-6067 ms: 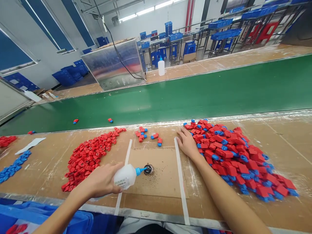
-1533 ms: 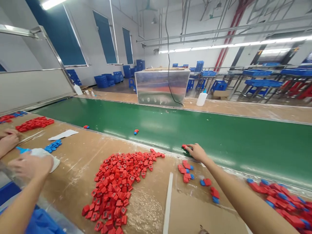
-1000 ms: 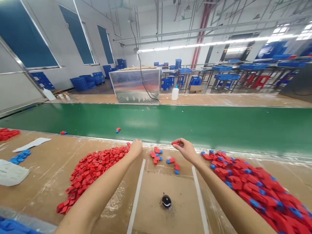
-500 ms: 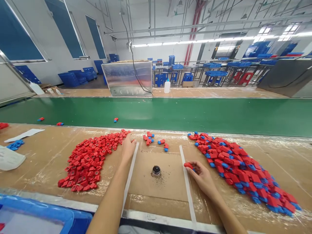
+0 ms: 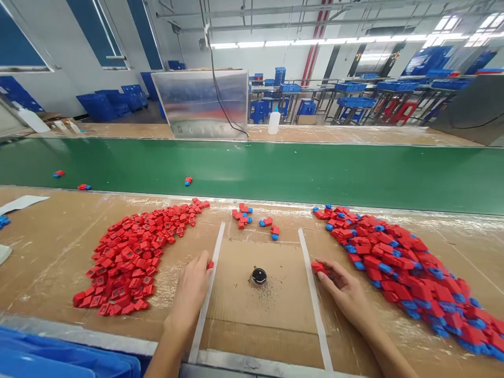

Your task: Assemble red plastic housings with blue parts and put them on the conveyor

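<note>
We record a factory hall, with blue crates (image 5: pixel 98 107) stacked at the far wall and blue stools (image 5: pixel 306 108) beyond. A green conveyor belt (image 5: pixel 252 163) runs along the far edge of the cardboard-covered bench (image 5: pixel 39 241). On the bench we note a heap of red parts (image 5: pixel 122 257) left of centre and a heap of red-and-blue parts (image 5: pixel 405 268) at right. Two white tape strips (image 5: pixel 207 291) flank a cardboard sheet (image 5: pixel 260 310) bearing a small black-topped pot (image 5: pixel 259 276). The left hand (image 5: pixel 191 294) pinches a small red part (image 5: pixel 210 265) just beside the left strip. The right hand (image 5: pixel 346 294) pinches a red part (image 5: pixel 318 268) between the right strip and the right heap.
</note>
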Action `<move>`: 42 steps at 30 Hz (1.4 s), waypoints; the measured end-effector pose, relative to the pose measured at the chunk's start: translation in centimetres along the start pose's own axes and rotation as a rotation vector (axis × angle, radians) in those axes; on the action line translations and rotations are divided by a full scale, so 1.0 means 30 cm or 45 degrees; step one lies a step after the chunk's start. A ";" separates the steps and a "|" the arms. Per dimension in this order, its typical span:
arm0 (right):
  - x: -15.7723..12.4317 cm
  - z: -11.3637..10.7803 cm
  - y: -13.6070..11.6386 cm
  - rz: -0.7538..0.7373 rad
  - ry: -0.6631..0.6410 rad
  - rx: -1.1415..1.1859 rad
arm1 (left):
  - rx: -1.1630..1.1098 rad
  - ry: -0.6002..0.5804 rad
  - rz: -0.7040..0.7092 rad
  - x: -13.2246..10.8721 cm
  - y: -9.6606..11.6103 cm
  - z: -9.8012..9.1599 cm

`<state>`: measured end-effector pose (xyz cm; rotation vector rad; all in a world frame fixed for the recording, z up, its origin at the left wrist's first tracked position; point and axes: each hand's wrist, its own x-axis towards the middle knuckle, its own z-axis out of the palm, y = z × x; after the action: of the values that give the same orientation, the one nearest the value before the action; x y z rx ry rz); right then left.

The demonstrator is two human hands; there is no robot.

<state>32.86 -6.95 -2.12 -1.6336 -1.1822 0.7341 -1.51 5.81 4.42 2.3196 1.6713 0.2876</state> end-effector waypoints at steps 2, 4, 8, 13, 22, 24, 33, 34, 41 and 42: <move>0.002 -0.005 -0.026 0.036 0.009 0.073 | -0.086 -0.022 0.056 0.008 -0.007 -0.009; 0.000 -0.002 -0.068 0.023 -0.007 0.095 | -0.268 -0.021 0.076 0.007 -0.006 -0.009; -0.019 0.045 -0.186 -0.153 -0.186 -0.081 | -0.974 -0.082 0.005 -0.046 0.039 0.033; -0.034 0.126 -0.290 -0.431 -0.301 -0.402 | -1.750 -0.306 -0.202 -0.163 0.127 0.131; -0.029 0.183 -0.301 -0.577 -0.310 -0.560 | -1.969 -0.431 -0.155 -0.231 0.185 0.170; -0.028 0.187 -0.301 -0.576 -0.310 -0.565 | -1.974 -0.445 -0.141 -0.233 0.182 0.169; -0.032 0.196 -0.311 -0.619 -0.318 -0.594 | -1.931 -0.495 -0.125 -0.249 0.166 0.185; -0.032 0.197 -0.314 -0.627 -0.314 -0.603 | -1.937 -0.503 -0.130 -0.249 0.165 0.187; -0.004 0.201 -0.348 -0.654 -0.296 -0.636 | -1.999 -0.527 -0.146 -0.248 0.158 0.198; 0.001 0.201 -0.354 -0.655 -0.295 -0.640 | -2.006 -0.523 -0.148 -0.249 0.158 0.198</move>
<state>23.82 -4.03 5.57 -1.5479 -1.9791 0.3085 2.25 -3.28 0.33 0.9614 0.7435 0.6943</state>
